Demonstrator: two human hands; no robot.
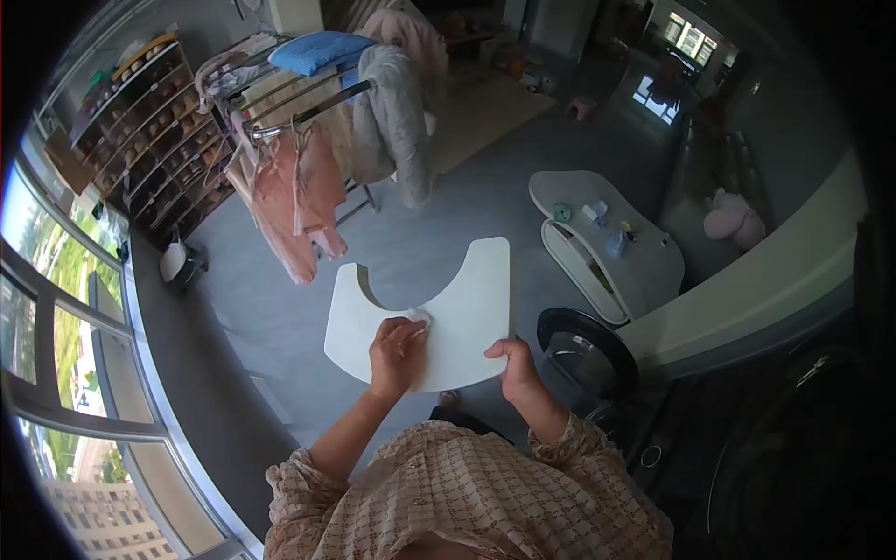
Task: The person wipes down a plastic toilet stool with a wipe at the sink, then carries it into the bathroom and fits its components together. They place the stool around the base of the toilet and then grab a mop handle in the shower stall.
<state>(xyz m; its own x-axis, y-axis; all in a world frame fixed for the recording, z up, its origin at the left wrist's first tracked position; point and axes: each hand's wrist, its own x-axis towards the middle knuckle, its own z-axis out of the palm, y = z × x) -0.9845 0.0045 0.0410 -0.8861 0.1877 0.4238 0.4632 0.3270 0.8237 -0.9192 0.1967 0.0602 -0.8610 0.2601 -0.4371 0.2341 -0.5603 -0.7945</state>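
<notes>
The grey floor spreads ahead of you, and a row of windows runs along your left, with greenery and buildings showing through the panes. A tall shelf unit stands at the far left, its rows filled with small dark items too blurred for you to make out. Nearer to you is a metal drying rack, hung with pink garments and a fluffy grey garment; a blue cushion lies across its top.

To your right stands a low white bench with a few small objects on it, among them a green container. Between that bench and you is a dark round door with a ring-shaped rim.

Your plaid shirt fills the bottom of the view. In front of it, held up above the floor, is the white panel, its deep curved cut-out facing away from you. Your right hand grasps the panel's right edge near the corner, thumb on the upper face, the other fingers mostly hidden. Your left hand has its fingers bent around a small white wad, on the panel just beside the cut-out.
</notes>
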